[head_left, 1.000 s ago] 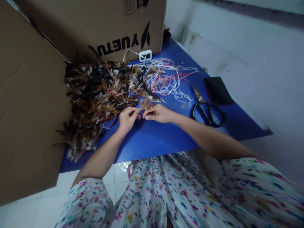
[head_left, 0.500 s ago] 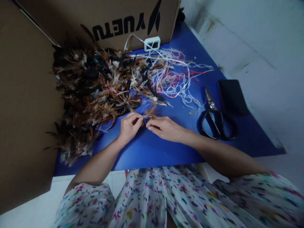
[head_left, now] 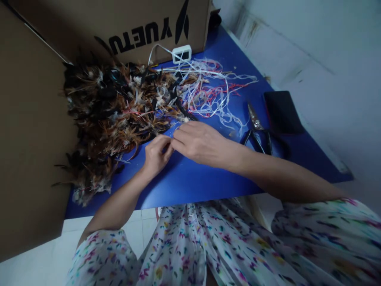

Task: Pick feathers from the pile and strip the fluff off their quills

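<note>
Brown, black and whitish feathers [head_left: 113,131] are gathered in one broad heap on the left and middle of one smooth blue table [head_left: 190,182]; they overlap too closely to be counted. Two bare hands are held together just beside the heap's near right edge. The thumb and forefinger of the left hand [head_left: 156,154] are pinched together; what is gripped is hidden. The right hand [head_left: 198,143] is pressed against the left fingertips, its back turned up; whether its fingers are closed cannot be told. Beyond the hands, one loose tangle of thin white and red strands [head_left: 205,95] is spread. At the right, one pair of black-handled metal scissors [head_left: 256,123] is partly covered by the right forearm, and one flat black rectangular object [head_left: 282,112] is laid near it. Behind the tangle, one small white device [head_left: 181,55] is placed before one printed brown cardboard box [head_left: 133,24].
</note>
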A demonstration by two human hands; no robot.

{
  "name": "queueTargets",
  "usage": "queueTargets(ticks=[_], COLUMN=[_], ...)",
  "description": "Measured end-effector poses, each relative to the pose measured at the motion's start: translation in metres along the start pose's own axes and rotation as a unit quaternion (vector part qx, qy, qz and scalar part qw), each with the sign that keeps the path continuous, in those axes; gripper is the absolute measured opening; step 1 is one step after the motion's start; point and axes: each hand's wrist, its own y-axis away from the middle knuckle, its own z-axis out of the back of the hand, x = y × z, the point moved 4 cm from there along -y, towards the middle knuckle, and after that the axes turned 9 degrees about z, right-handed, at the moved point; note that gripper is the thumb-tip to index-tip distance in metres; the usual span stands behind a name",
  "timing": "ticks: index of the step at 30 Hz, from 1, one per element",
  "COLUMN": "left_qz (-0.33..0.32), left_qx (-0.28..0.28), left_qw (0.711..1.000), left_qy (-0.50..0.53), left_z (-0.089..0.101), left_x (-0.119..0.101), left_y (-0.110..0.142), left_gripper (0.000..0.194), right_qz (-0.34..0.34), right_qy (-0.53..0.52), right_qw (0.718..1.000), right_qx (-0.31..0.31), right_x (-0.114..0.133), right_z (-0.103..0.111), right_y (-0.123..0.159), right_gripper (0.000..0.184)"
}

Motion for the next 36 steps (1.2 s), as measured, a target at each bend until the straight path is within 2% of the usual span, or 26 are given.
queueTargets(ticks=[2, 7, 10, 13, 16, 18, 20, 23, 28, 33, 36], left_qz=[-0.003, -0.01, -0.051, -0.086, -0.066, -0.03, 0.009, 0.052, 0.079, 0.113, 0.115], left_qx=[-0.009, 0.009, 0.002, -0.003, -0.018, -0.036, -0.064, -0.113, -0.136, -0.143, -0.149], left_qw=[1.0, 1.0, 0.999, 0.995, 0.992, 0.986, 0.976, 0.964, 0.964, 0.956, 0.966], left_qy=[-0.014, -0.025, -0.006, 0.043, 0.107, 0.16, 0.208, 0.236, 0.213, 0.228, 0.175], left_z=[0.001, 0.005, 0.009, 0.01, 0.009, 0.006, 0.003, -0.001, -0.002, 0.0, 0.004], left_x=[-0.003, -0.011, -0.02, -0.031, -0.039, -0.038, -0.032, -0.018, -0.002, -0.002, -0.007], left_y=[-0.008, -0.041, -0.062, -0.081, -0.097, -0.105, -0.11, -0.114, -0.112, -0.111, -0.111], left_gripper=[0.017, 0.015, 0.013, 0.015, 0.018, 0.021, 0.023, 0.027, 0.027, 0.025, 0.025], right_qz=[-0.006, -0.059, -0.087, -0.118, -0.155, -0.155, -0.152, -0.18, -0.204, -0.221, -0.218], right_qy=[-0.024, -0.115, -0.174, -0.252, -0.344, -0.405, -0.423, -0.385, -0.365, -0.342, -0.287], right_qw=[1.0, 0.989, 0.976, 0.952, 0.91, 0.877, 0.864, 0.879, 0.891, 0.897, 0.919], right_qx=[0.0, -0.071, -0.099, -0.128, -0.17, -0.205, -0.228, -0.215, -0.18, -0.173, -0.162], right_x=[-0.013, -0.061, -0.091, -0.115, -0.131, -0.136, -0.137, -0.135, -0.126, -0.117, -0.111], right_z=[0.006, 0.016, 0.018, 0.019, 0.017, 0.016, 0.017, 0.017, 0.019, 0.03, 0.037], right_y=[-0.007, -0.018, -0.014, -0.003, 0.008, 0.012, 0.012, 0.011, 0.006, 0.005, 0.003], right_gripper=[0.028, 0.026, 0.02, 0.014, 0.011, 0.013, 0.012, 0.008, 0.008, 0.008, 0.01])
